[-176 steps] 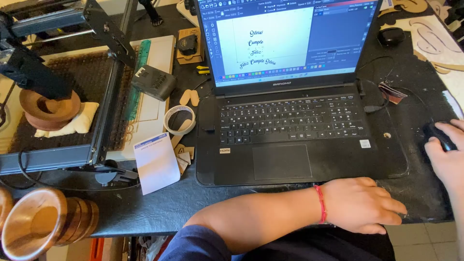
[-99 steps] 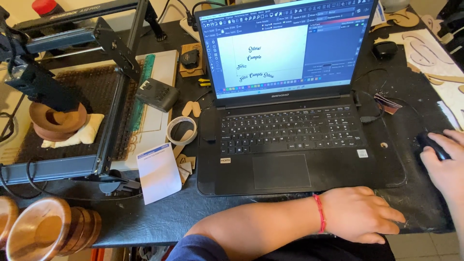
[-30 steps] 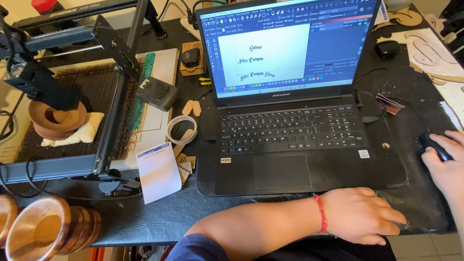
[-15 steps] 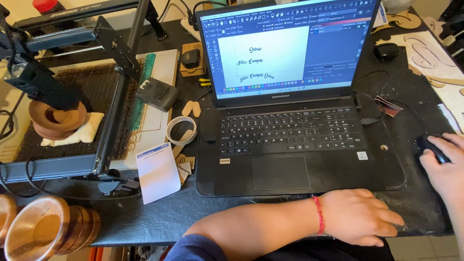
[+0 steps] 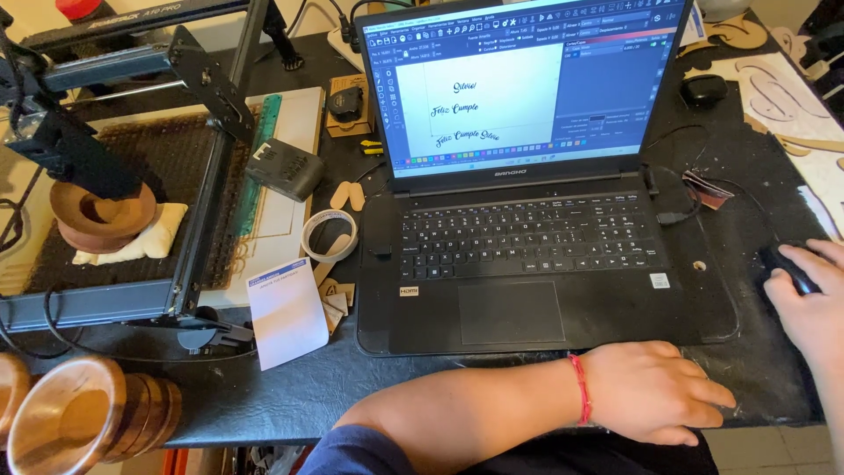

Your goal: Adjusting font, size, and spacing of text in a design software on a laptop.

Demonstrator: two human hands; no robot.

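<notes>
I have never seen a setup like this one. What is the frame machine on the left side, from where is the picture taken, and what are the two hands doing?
The picture comes from a camera worn on the person's head, looking down at a dark desk. The metal frame machine on the left looks like a desktop engraver or cutter, though that is a guess; a wooden ring sits inside it on a small white cushion. In the middle is an open laptop showing a design program with script lettering. The left hand, with a red string on its wrist, lies flat on the desk, holding nothing. The right hand rests on a black mouse. Nearby lie a roll of tape, a white card and turned wooden cups.
</notes>
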